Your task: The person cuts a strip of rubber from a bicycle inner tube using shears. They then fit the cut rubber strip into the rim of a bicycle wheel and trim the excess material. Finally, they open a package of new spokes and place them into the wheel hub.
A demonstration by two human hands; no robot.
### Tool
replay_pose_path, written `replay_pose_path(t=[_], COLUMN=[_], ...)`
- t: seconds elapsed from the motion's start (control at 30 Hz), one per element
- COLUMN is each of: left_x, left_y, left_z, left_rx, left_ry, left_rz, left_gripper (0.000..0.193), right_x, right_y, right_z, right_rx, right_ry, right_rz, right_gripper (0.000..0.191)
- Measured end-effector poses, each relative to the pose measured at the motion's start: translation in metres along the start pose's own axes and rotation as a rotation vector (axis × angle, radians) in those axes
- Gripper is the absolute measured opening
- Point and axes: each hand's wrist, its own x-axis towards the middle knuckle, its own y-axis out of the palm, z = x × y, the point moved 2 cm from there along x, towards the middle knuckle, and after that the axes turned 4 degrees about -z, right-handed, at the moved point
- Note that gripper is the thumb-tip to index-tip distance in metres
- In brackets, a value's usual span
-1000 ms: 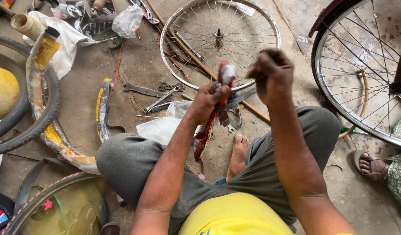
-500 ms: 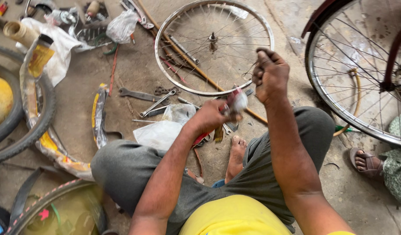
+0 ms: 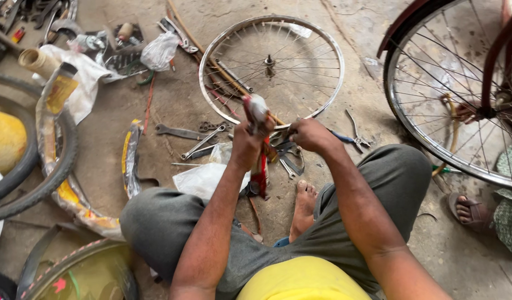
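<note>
Nearest, the person squats on the dusty concrete floor in grey trousers, one bare foot flat between the knees. Just above it, the left hand is closed around a small red-and-white tool with red handles (its exact kind is hard to tell), held upright with the pale head poking above the fist. Beside it, the right hand is curled, fingers pinched on something too small to make out, just over a cluster of metal tools. Left of the hands lie a crumpled clear plastic bag and two steel spanners. Beyond them, a bare spoked bicycle wheel rim lies flat on the floor. Farther right stands a larger bicycle wheel with a dark tyre, and black tyres curve along the floor's left edge.
</note>
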Motion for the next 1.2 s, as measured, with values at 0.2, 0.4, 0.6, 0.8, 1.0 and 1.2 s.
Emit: replay_pose_path(t=[0.2,0.4,0.6,0.8,1.0,1.2], left_x=[0.009,0.012,0.016,0.019,0.025,0.016], left_y=[-0.022,-0.038,-0.058,-0.044,-0.058,-0.061], left_z=[-0.013,-0.049,-0.061,-0.041,-0.048,-0.056], left_rx=[-0.625,-0.781,-0.710,-0.148,-0.446,-0.753], left_ry=[0.057,0.221,0.415,0.367,0.178,0.011], left_rz=[-0.153,-0.278,-0.311,-0.316,-0.488,-0.362], left_gripper=[0.077,0.077,0.072,0.061,0.030,0.046], right_x=[-0.006,-0.014,0.003,-0.007,-0.016,-0.015], right_y=[0.019,0.069,0.077,0.078,0.080,0.080], right_z=[0.021,0.039,0.026,0.025,0.034,0.037], right_rx=[0.488,0.563,0.781,0.933,0.669,0.582], right_ry=[-0.430,-0.282,-0.433,-0.255,-0.426,-0.382], right_rz=[0.242,0.153,0.178,0.398,0.274,0.228], right_gripper=[0.068,0.068,0.040,0.047,0.055,0.057])
